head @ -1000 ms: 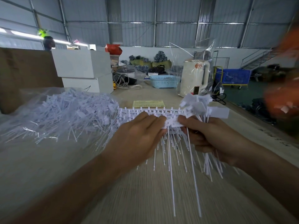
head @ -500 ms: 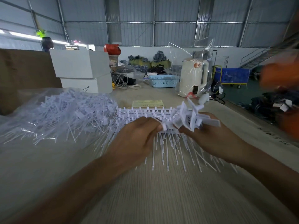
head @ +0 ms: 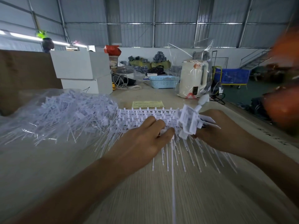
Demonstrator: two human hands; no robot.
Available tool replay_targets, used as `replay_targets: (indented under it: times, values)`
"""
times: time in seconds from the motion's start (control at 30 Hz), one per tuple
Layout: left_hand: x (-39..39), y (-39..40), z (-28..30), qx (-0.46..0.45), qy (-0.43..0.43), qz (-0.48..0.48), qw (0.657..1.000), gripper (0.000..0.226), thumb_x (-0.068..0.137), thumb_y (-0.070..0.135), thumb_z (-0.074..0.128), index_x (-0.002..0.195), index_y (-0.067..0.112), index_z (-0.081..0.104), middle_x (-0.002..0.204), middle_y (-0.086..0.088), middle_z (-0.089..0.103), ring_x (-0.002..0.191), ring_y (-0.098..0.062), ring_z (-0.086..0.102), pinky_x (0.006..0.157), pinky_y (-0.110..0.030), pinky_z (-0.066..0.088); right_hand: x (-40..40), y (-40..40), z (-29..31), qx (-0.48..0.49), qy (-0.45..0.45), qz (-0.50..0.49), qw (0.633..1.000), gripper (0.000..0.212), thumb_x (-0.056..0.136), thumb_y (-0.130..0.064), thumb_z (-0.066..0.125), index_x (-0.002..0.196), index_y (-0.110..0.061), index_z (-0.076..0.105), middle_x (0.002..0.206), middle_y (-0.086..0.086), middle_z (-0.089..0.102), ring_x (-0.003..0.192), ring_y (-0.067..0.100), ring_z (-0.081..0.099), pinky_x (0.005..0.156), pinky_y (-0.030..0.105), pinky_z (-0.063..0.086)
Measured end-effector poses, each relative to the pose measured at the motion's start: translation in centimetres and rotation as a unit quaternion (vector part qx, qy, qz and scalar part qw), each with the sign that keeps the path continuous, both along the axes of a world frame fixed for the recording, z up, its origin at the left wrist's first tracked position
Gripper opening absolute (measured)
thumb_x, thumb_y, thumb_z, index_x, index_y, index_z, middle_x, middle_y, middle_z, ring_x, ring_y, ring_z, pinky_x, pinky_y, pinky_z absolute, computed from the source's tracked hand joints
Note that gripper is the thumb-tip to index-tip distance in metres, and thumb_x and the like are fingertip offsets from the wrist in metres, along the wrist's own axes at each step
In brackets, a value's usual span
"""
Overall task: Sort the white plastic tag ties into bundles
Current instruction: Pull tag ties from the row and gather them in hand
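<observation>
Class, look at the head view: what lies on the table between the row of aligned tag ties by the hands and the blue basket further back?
In the head view, a yellow printed paper slip lies between the aligned row of tag ties and the blue basket; bare table beyond it.

The right hand's fingers (head: 208, 126) are hidden behind the tag bundle (head: 188, 122); orange shapes (head: 281, 107) at the right edge are blurred.

A loose pile of ties (head: 64, 113) lay left of the row of ties (head: 145, 115); behind the row lay a paper slip (head: 147, 104), farther behind a basket (head: 163, 81), a kettle (head: 193, 78) to its right.
</observation>
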State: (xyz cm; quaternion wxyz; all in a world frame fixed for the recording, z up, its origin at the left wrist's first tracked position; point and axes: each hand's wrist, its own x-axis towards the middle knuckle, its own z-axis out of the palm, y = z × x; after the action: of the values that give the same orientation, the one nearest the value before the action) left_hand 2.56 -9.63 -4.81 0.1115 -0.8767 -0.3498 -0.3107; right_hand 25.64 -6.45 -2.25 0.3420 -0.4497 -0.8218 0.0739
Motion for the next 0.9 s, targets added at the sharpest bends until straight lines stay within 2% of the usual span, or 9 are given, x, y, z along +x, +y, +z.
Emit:
replay_targets:
  times: [0.1,0.13,0.27,0.4,0.5,0.6,0.67,0.8,0.9]
  values:
    - [-0.9,0.9,-0.3,-0.027,-0.025,0.043,0.998,0.017,0.103,0.036,0.043,0.097,0.047,0.054,0.094,0.023,0.042,0.081,0.001,0.044,0.059,-0.033,0.049,2.1,1.2,0.3,0.023,0.065,-0.035,0.997,0.046,0.097,-0.014,0.058,0.054,-0.029,0.051,0.047,-0.008,0.051,0.053,-0.003,0.056,0.048,0.021,0.037]
    - [-1.1,1.7,-0.8,0.041,-0.027,0.041,0.998,0.014,0.102,0.049,0.045,0.088,0.048,0.049,0.089,0.026,0.043,0.075,0.003,0.045,0.063,-0.037,0.048,2.7,1.3,0.7,-0.01,0.123,-0.014,0.992,0.04,0.1,-0.019,0.059,0.061,-0.024,0.06,0.053,-0.005,0.058,0.054,0.003,0.058,0.053,0.019,0.045]
    - [-2.3,2.8,-1.8,0.056,-0.085,0.079,0.992,0.037,0.099,0.053,0.043,0.103,0.025,0.066,0.092,0.01,0.051,0.081,-0.01,0.051,0.073,-0.036,0.043,2.5,1.3,0.7,-0.163,0.33,0.035,0.929,0.025,0.087,-0.05,0.059,0.071,-0.03,0.062,0.063,-0.008,0.055,0.054,0.008,0.044,0.048,0.016,0.039]
    - [-1.6,2.2,-1.0,0.087,-0.166,0.085,0.979,0.033,0.097,0.026,0.06,0.121,0.006,0.07,0.095,-0.002,0.059,0.075,0.0,0.038,0.074,-0.016,0.038,0.4,0.1,-0.4,-0.201,0.267,0.098,0.937,0.034,0.103,-0.039,0.045,0.095,-0.008,0.056,0.065,0.003,0.058,0.052,0.015,0.05,0.047,0.025,0.043]
    - [-0.9,1.7,-0.8,0.115,-0.206,0.042,0.971,0.032,0.09,0.016,0.071,0.12,0.006,0.071,0.096,-0.001,0.063,0.072,0.005,0.042,0.078,-0.009,0.038,-1.6,-1.1,-0.8,-0.253,0.293,0.107,0.916,0.027,0.1,-0.04,0.05,0.09,-0.018,0.061,0.057,-0.003,0.045,0.045,0.01,0.032,0.041,0.021,0.028]
    - [-0.2,0.9,-0.5,0.111,-0.233,0.027,0.966,0.032,0.086,0.011,0.077,0.118,0.007,0.072,0.094,0.01,0.061,0.073,0.004,0.042,0.075,-0.009,0.039,-3.0,-1.8,-1.0,-0.262,0.293,0.097,0.914,0.031,0.077,-0.061,0.065,0.063,-0.033,0.061,0.053,-0.011,0.036,0.044,0.005,0.028,0.044,0.02,0.025]
    - [0.0,0.5,-0.4,0.115,-0.259,0.025,0.959,0.034,0.085,0.011,0.078,0.118,0.009,0.073,0.089,0.019,0.055,0.071,0.006,0.045,0.072,-0.008,0.04,-3.5,-2.5,-0.9,-0.244,0.282,0.112,0.921,0.024,0.075,-0.061,0.071,0.07,-0.037,0.068,0.052,-0.016,0.042,0.043,0.001,0.034,0.045,0.018,0.029]
    - [0.4,0.2,-0.2,0.103,-0.288,0.009,0.952,0.037,0.083,0.009,0.08,0.12,0.012,0.072,0.088,0.018,0.059,0.073,0.005,0.052,0.07,-0.01,0.044,-4.3,-2.8,-1.3,-0.194,0.294,0.14,0.925,0.008,0.086,-0.026,0.075,0.084,-0.028,0.068,0.054,-0.025,0.058,0.046,-0.01,0.053,0.045,0.002,0.036]
    - [0.7,-0.1,0.0,0.073,-0.287,-0.031,0.955,0.046,0.083,0.011,0.08,0.127,0.019,0.068,0.093,0.01,0.068,0.074,-0.008,0.059,0.064,-0.02,0.052,-4.4,-2.8,-1.6,-0.168,0.297,0.108,0.934,0.004,0.09,-0.03,0.071,0.09,-0.034,0.071,0.069,-0.028,0.068,0.061,-0.014,0.061,0.05,0.0,0.039]
